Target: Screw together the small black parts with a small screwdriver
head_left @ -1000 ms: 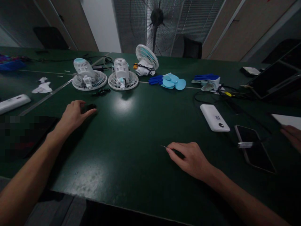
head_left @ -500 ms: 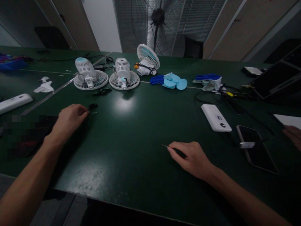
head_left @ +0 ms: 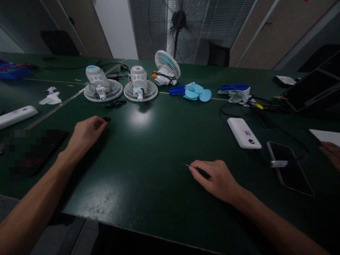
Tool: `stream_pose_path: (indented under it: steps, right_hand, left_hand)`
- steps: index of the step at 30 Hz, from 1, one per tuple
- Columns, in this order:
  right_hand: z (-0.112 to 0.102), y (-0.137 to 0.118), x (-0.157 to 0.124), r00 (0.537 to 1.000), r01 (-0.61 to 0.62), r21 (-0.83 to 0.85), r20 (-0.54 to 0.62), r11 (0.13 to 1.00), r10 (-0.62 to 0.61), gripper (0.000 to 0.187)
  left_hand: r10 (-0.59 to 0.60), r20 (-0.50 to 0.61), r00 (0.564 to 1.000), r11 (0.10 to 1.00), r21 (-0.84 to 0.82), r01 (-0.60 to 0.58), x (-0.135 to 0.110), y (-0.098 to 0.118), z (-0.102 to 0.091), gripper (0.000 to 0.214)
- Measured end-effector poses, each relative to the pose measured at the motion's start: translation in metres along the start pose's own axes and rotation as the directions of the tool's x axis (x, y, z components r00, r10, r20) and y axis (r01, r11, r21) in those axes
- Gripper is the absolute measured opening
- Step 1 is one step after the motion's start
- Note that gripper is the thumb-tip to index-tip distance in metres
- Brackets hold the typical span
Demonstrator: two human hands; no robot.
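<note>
My left hand [head_left: 89, 131] is over the left side of the green table, thumb and fingertips pinched together low at the surface. Whatever is between those fingertips is too small or hidden to name. Just beyond them lies a small black part [head_left: 107, 119], partly covered by the fingers. My right hand [head_left: 216, 177] rests on the table at centre right, closed around a small screwdriver [head_left: 203, 172] with a dark handle; its thin metal shaft points left. Farther back, two white fan heads [head_left: 103, 90] [head_left: 140, 90] lie grille down, with dark small parts [head_left: 117, 103] in front.
A third white fan [head_left: 167, 67], blue fan blades [head_left: 198, 92] and blue-and-white gloves [head_left: 235, 92] are along the back. At right are a white power bank [head_left: 243, 132], a phone [head_left: 290, 168], cables and another person's hand [head_left: 332, 152]. A dark flat object [head_left: 50, 145] is at left.
My left hand has moved right and slightly away from me, now covering the spot where tiny pale pieces lay beside the black part. My right hand with the screwdriver has stayed still.
</note>
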State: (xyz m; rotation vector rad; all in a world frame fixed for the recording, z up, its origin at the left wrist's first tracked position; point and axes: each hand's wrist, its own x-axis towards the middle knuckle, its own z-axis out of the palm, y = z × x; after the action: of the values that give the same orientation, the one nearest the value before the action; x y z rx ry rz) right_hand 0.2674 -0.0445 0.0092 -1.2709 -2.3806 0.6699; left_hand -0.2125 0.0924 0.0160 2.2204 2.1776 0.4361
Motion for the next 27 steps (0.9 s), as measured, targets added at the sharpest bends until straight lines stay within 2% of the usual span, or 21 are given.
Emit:
stream_pose_path:
  steps: [3,7,10,16,22,27]
  right_hand:
    - [0.001,0.000,0.000,1.000,0.010,-0.009,-0.005,1.000,-0.010,0.028]
    - [0.000,-0.002,0.001,1.000,0.004,0.000,0.002,1.000,-0.004,0.028]
    - [-0.002,-0.004,0.002,1.000,-0.002,0.005,0.000,1.000,0.002,0.028]
    - [-0.003,-0.004,0.002,1.000,-0.005,0.022,0.016,1.000,0.005,0.028]
    - [-0.002,-0.003,0.001,1.000,-0.005,0.008,0.018,1.000,0.005,0.027]
    - [-0.002,-0.003,0.000,1.000,0.008,-0.019,-0.005,1.000,-0.008,0.028]
  left_hand:
    - [-0.067,-0.158,0.985,0.996,-0.067,0.057,-0.002,0.007,-0.001,0.031]
    - [0.015,-0.263,0.965,0.987,-0.148,-0.056,0.002,0.013,0.005,0.032]
    - [0.055,-0.251,0.967,0.984,-0.151,-0.095,0.009,0.011,0.013,0.031]
    - [0.012,-0.176,0.984,0.989,-0.142,-0.037,0.017,0.006,0.019,0.026]
    - [-0.004,-0.279,0.960,0.986,-0.162,-0.043,0.016,0.004,0.016,0.032]
    - [-0.077,-0.186,0.980,0.976,-0.214,0.036,0.019,0.000,0.016,0.032]
